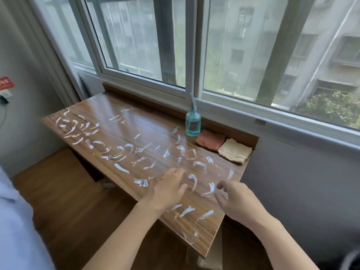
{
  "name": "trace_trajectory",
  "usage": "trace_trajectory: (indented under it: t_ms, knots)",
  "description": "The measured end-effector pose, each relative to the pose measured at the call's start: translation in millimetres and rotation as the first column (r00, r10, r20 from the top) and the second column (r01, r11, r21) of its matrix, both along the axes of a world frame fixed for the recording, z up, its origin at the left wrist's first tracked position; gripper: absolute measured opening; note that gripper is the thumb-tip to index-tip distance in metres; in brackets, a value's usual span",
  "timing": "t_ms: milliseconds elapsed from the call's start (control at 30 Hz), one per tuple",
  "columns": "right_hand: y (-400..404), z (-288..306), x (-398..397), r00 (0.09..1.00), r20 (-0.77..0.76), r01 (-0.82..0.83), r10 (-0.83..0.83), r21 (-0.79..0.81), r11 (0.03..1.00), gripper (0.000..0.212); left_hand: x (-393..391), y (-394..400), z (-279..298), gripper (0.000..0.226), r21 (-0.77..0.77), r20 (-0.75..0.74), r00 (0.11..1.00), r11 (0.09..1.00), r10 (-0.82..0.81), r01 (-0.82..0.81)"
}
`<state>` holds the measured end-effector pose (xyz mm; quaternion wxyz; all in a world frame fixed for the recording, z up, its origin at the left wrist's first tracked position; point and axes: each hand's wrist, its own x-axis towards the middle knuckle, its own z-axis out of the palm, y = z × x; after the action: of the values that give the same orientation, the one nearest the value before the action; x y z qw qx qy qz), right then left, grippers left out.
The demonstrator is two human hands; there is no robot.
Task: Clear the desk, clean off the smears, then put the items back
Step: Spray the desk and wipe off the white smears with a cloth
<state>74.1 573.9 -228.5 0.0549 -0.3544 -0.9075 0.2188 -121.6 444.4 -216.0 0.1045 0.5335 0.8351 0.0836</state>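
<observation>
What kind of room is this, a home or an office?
Probably a room in a flat, several floors up. A wooden desk covered in white smears stands under a sliding window, and apartment blocks show outside.

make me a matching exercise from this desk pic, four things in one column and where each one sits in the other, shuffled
Things:
1. spray bottle
2. pink cloth
3. cream cloth
4. left hand

Places:
A. far right corner of the desk
B. between the bottle and the other cloth
C. near edge, over the white smears
D. upright by the window frame

Pairs: 1-D, 2-B, 3-A, 4-C
</observation>
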Motion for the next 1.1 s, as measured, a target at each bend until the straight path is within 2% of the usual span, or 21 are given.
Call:
trace_trajectory:
  t_ms: [200, 500, 667, 767, 833, 933, 1033, 1100]
  knots:
    - [33, 3, -58, 0.998, -0.027, -0.056, 0.057, 0.023, 0.998, 0.027, -43, 11, 17, 0.045, 0.068, 0.02, 0.998, 0.996, 0.061, -0.062]
    - [64, -18, -128, 0.998, 0.055, 0.028, -0.029, 0.035, 0.999, 0.032, -159, 46, 1, 0.04, 0.08, 0.06, 0.997, 0.996, 0.038, -0.043]
    - [69, -32, -154, 0.974, 0.093, 0.206, -0.206, 0.016, 0.979, 0.039, -222, 95, -12, 0.042, 0.12, 0.17, 0.98, 0.99, -0.099, 0.079]
    - [64, -26, -162, 0.937, 0.111, 0.335, -0.331, -0.016, 0.942, 0.038, -245, 130, -14, 0.04, 0.141, 0.399, 0.904, 0.985, -0.152, 0.103]
    - [60, -19, -166, 0.907, 0.107, 0.411, -0.408, -0.009, 0.912, 0.039, -251, 160, -13, 0.047, 0.196, 0.527, 0.83, 0.976, -0.185, 0.093]
    - [47, -10, -167, 0.856, 0.09, 0.511, -0.508, -0.01, 0.859, 0.037, -250, 216, -18, 0.07, 0.281, 0.646, 0.735, 0.959, -0.207, 0.023]
    - [36, -5, -168, 0.803, 0.086, 0.592, -0.59, -0.007, 0.806, 0.037, -243, 269, -31, 0.103, 0.308, 0.702, 0.687, 0.95, -0.187, -0.056]
    - [31, 0, -168, 0.773, 0.087, 0.631, -0.628, -0.002, 0.776, 0.043, -236, 295, -41, 0.108, 0.329, 0.71, 0.683, 0.938, -0.171, -0.107]
